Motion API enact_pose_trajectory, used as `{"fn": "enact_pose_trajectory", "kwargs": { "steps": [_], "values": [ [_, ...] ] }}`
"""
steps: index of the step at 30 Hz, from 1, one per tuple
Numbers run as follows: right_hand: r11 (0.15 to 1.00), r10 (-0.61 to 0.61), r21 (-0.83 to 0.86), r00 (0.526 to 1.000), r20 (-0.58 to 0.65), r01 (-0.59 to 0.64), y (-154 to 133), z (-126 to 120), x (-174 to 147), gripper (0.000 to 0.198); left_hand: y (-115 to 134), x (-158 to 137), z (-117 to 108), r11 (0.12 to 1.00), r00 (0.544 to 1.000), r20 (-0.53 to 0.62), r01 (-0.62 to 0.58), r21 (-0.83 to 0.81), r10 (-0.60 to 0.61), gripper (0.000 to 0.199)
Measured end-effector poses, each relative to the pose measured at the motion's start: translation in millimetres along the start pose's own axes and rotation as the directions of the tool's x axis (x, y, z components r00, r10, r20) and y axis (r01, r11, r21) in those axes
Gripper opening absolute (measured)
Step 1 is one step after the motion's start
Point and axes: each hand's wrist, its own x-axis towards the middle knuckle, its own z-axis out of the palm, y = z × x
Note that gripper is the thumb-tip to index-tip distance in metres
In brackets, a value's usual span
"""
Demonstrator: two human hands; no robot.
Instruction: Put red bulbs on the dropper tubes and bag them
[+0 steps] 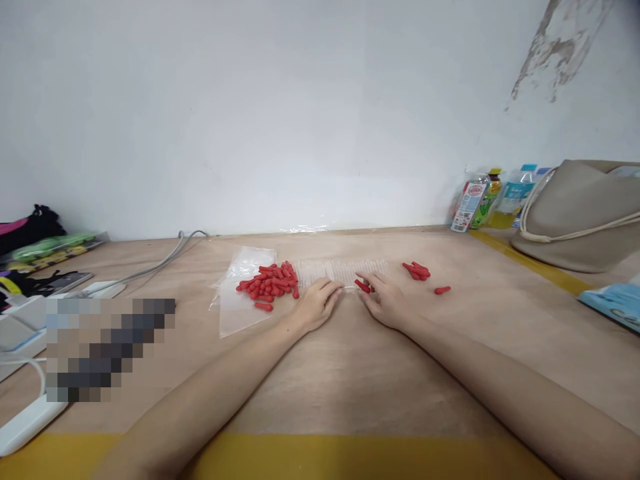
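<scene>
My left hand (318, 303) rests low over the table with its fingers closed on one end of a thin clear tube (350, 289). My right hand (385, 301) pinches a red rubber bulb (362, 286) between thumb and fingers, close to the tube's other end; whether the two touch is too small to tell. Behind both hands lies a row of similar clear tubes (350, 270), side by side. A heap of red rubber bulbs (270, 283) sits left of my left hand on a clear plastic bag (243, 323). Right of my right hand lie several red bulbs (416, 271) and a single one (443, 290).
White power strips (35, 420) and a grey cable (155, 263) run along the left. Bottles (515, 197), a carton (470, 205) and a beige bag (585, 213) stand at the back right. A blue packet (615, 303) lies at the right edge. A white wall (320, 120) closes the back.
</scene>
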Motion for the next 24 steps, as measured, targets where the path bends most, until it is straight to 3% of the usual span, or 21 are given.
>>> {"fn": "enact_pose_trajectory", "kwargs": {
  "steps": [8,15,24],
  "values": [
    [0.996,-0.020,0.088,0.997,0.077,0.013,-2.5,3.0,2.0,0.025,-2.2,-1.2,1.1,0.999,1.000,0.004,-0.029,-0.037,0.030,0.025],
    [0.987,0.005,0.160,0.998,0.058,-0.014,-0.2,1.6,2.9,0.021,-5.0,-3.1,0.8,0.999,0.998,-0.066,0.011,-0.047,-0.014,0.025],
    [0.982,0.006,0.187,0.999,0.045,-0.014,-0.1,0.5,3.2,0.017,-9.8,-4.0,1.8,0.999,0.999,-0.052,-0.006,-0.039,0.004,0.026]
  ]
}}
